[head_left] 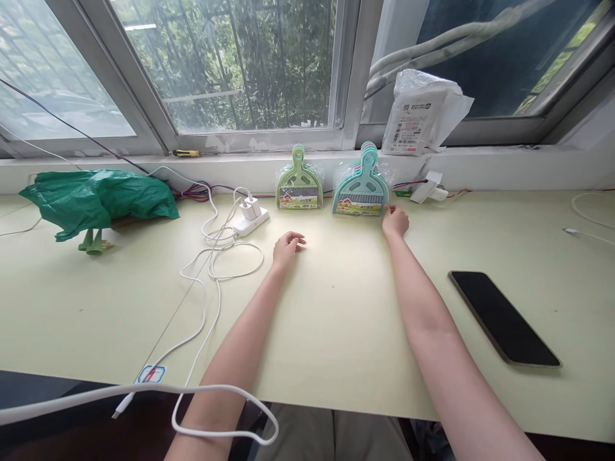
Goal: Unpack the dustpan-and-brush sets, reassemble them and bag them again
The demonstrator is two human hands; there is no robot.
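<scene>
Two bare hands showed on my feed. The right hand [396,221] was at the lower right corner of the turquoise dustpan-and-brush stack [361,186], apparently touching; I couldn't tell whether it was pinching or just resting there. The left hand [287,250] was empty, fingers loosely curled with gaps between, near the green dustpan set [298,182] but apart from it. The turquoise stack stood upright at the back of the worktop [346,320], handles [369,157] up, by the white ledge [250,174]; more handles showed behind the front one, so I read it as several nested sets. Handling, my judgement: light, stiff plastic, not fragile, but the loose clear film [384,174] looked slippery and could let the sets slide. I rated the handles, gathered together, as the best hold, with a second grip low to stop fanning. White power strip [250,222] sat left of the green set; phone [504,318] lay well right.
</scene>
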